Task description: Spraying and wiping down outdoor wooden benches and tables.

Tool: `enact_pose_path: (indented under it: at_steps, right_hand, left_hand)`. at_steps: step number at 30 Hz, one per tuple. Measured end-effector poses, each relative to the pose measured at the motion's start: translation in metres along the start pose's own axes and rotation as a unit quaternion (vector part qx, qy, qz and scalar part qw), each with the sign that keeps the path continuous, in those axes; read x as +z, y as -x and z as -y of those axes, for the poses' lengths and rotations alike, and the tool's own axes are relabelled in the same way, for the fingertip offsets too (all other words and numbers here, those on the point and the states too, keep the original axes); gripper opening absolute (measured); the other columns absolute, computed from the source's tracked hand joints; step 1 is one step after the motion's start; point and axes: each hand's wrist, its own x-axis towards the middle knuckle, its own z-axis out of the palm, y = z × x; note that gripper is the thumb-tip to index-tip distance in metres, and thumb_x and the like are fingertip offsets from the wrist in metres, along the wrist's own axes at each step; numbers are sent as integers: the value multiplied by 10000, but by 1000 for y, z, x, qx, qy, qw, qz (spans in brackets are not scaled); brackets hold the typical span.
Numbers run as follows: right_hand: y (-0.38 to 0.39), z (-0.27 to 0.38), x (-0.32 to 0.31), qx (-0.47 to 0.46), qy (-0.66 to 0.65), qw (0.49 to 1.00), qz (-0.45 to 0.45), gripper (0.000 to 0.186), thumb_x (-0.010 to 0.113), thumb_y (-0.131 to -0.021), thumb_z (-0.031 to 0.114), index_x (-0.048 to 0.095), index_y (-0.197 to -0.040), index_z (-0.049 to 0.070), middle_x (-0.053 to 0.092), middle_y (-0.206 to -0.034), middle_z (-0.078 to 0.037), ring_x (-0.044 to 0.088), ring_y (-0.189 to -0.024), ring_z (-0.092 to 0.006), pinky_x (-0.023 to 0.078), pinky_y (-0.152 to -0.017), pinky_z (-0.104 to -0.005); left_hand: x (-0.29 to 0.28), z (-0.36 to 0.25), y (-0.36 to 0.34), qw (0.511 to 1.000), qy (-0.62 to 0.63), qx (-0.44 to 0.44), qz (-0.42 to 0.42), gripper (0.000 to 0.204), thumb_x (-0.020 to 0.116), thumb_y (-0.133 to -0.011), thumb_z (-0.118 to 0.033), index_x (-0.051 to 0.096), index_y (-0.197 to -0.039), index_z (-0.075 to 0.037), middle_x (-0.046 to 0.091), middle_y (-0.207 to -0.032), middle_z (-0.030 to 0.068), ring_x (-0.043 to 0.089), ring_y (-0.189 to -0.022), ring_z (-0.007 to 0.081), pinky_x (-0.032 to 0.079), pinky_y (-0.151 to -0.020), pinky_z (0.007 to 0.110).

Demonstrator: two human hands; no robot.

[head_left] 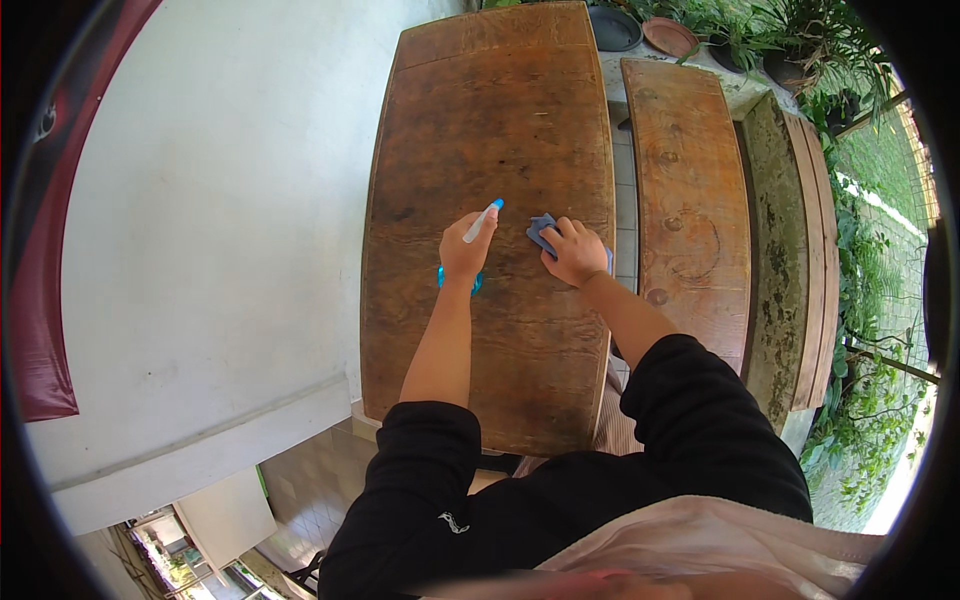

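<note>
Wiping appears underway: your right hand [577, 252] bunches a blue cloth [540, 229] on the bench [480, 110].
Your left hand [462, 250], beside it, grips a spray bottle [482, 223]; the next stroke likely calls for even pressure.

Maroon banner [40, 330] far left, white wall [220, 220] left. Bench [690, 190] right of centre; black dish [614, 30], terracotta dish [670, 38] near top. Plants [810, 28] upper right.

– Your left hand [462, 252] can pass ahead over bare tabletop [490, 110].
– Yes, but your right hand [577, 254] sits near on its right, the bench [690, 190] beyond that; farther left, the wall [220, 210] stops you.
</note>
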Motion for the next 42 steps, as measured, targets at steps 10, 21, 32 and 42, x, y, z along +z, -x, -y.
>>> enact_pose_path:
  at_steps: [10, 21, 32, 42]
  right_hand:
    - [9, 2, -11, 48, -69, 996, 24, 255, 696, -748, 189, 599, -983, 169, 532, -967, -76, 592, -918, -277, 518, -730, -405]
    - [31, -56, -31, -163, -7, 979, 121, 266, 632, -796, 152, 649, -1054, 215, 573, -1031, -70, 588, -945, -255, 526, -740, -383]
    - [-194, -161, 13, 109, 99, 987, -68, 213, 621, -834, 167, 614, -1043, 208, 582, -1066, -69, 614, -971, -313, 542, -750, -431]
    - [-118, -86, 13, 117, 70, 991, -8, 248, 658, -780, 147, 601, -1018, 186, 547, -1000, -110, 621, -867, -326, 531, -705, -446]
  left_hand:
    - [-4, 43, 66, 962, 52, 164, -211, 349, 645, -897, -279, 636, -1134, -23, 680, -929, 76, 599, -730, 134, 488, -664, 285]
    - [-6, 126, 83, 965, 80, 123, -217, 472, 696, -830, -153, 509, -1238, -6, 566, -1176, 111, 538, -1072, 230, 432, -960, 380]
    - [7, 126, 89, 957, -63, -13, -282, 875, 887, -566, -370, 504, -1262, -1, 543, -1203, 152, 538, -1100, 306, 432, -978, 417]
    - [1, 112, 86, 948, -164, -89, -259, 904, 893, -570, -366, 484, -1310, -48, 538, -1254, 147, 528, -1120, 353, 433, -972, 440]
